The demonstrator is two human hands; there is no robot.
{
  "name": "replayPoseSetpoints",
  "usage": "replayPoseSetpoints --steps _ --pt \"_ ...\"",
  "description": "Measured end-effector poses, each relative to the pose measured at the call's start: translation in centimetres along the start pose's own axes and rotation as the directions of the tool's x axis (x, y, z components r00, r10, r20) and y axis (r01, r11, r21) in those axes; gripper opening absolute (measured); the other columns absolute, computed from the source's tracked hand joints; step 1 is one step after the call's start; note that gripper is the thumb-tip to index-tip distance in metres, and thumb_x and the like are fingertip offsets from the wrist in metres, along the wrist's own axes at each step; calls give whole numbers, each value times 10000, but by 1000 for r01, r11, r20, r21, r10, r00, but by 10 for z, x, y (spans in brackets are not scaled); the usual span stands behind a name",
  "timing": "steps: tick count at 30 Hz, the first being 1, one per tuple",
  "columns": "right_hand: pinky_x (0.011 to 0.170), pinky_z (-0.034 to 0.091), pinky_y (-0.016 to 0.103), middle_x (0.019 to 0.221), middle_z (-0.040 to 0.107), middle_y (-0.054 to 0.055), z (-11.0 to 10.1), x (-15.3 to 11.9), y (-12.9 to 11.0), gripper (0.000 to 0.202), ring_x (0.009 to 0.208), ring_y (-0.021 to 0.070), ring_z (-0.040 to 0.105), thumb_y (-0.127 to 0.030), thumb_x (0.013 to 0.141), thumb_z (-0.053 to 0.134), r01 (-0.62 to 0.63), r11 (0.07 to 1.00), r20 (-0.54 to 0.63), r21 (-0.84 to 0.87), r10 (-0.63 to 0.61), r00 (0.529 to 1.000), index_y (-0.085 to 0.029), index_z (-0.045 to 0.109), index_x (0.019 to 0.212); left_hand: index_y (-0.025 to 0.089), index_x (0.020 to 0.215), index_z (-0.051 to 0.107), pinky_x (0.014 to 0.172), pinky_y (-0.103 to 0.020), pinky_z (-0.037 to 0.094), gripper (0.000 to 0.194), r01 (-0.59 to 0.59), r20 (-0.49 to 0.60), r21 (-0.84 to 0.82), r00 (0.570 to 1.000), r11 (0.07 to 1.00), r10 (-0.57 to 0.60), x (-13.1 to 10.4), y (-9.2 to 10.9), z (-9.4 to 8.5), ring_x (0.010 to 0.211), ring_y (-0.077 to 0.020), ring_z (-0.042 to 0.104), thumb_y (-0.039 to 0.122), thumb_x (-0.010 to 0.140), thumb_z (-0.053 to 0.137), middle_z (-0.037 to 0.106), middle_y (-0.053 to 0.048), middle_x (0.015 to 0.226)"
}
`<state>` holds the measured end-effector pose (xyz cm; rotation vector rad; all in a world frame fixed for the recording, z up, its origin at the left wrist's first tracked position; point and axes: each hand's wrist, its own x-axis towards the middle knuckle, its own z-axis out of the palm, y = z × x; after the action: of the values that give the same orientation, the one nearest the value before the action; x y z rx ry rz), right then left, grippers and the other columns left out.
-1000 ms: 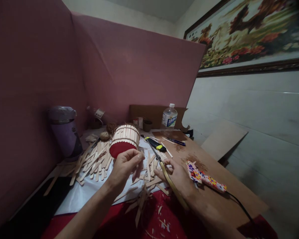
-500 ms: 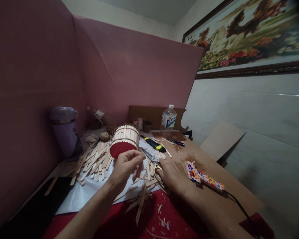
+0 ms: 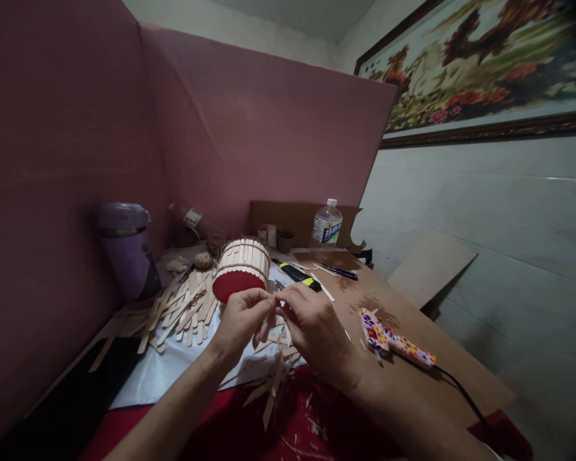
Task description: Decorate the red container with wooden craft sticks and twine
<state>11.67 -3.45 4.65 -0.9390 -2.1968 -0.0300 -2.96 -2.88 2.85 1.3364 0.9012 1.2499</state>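
Fingers of the left hand (image 3: 242,318) and right hand (image 3: 317,325) are pressed to their thumbs (whether anything is pinched cannot be told). The craft-stick drum (image 3: 242,261) is laid sideways just beyond the left hand, beside loose craft sticks (image 3: 188,310).

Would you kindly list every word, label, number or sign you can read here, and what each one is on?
"补水", apparently, on the bottle label; the characters after it are unclear, and its smaller print is unreadable.
White tag at the back: too small and blurred to read.
Small dark marks in the framed picture: too small to read.
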Motion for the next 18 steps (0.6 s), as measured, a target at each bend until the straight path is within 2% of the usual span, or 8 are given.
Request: replayPoseSetpoints --steps 5,8,9,11,12,14,16,18 --pt "679 422 272 814 619 68 3 5 6 193 751 170 562 -46 809 462 -37 998 -43 57 40 998 -141 626 848 151 625 560 302 -187 264 304 -6 -32 126 999 992 11 -1 8 2 319 -78 400 411 781 541 507 22 449" --pt "671 419 262 784 649 46 4 11 11 157 731 157 575 -120 828 488 -157 974 -107 162 176 979 -164 637 809 162 662 595 348 -201 278 301 -52 -87 377 992 925 91 0 12 -6 351 -93 430 392 815 476 522 11 476" --pt "666 418 259 767 655 38 5 13 14 150 721 154 577 -144 829 497 -210 956 -116 207 237 965 -169 641 791 167 636 593 390 -206 296 295 -60 -98 513 987 856 128 1 13 -9 385 -97 450 362 822 474 537 -1 496" --pt "654 421 253 737 660 30 10 14 21 146 698 150 580 -179 821 512 -301 905 -97 300 343 934 -169 645 762 175 589 597 471 -231 308 221 -5 -98 805 985 594 141 2 13 -18 475 -126 501 245 780 512 569 -29 528" --pt "645 422 250 727 661 28 14 14 24 147 685 148 580 -191 817 516 -336 878 -76 339 382 921 -166 646 753 179 581 601 497 -248 304 202 56 -102 900 991 431 85 2 12 -21 515 -149 529 181 757 503 586 -46 543" --pt "630 422 244 714 663 27 21 10 29 151 663 142 576 -205 808 519 -390 835 -32 387 435 900 -160 649 745 171 626 631 539 -282 315 194 97 -95 980 995 171 -21 2 8 -26 618 -213 589 123 736 479 641 -105 635" --pt "620 420 239 703 664 24 29 5 32 150 649 138 572 -208 799 527 -418 817 4 396 454 891 -160 657 742 147 735 659 574 -314 338 228 77 -74 997 994 25 -85 2 2 -28 722 -277 625 97 749 437 671 -167 754" --pt "612 416 234 689 663 17 34 0 33 143 636 133 569 -207 793 536 -429 813 34 394 454 891 -165 664 746 125 849 657 609 -334 364 273 43 -46 999 992 -26 -115 1 -4 -28 793 -303 637 84 772 398 675 -197 838"
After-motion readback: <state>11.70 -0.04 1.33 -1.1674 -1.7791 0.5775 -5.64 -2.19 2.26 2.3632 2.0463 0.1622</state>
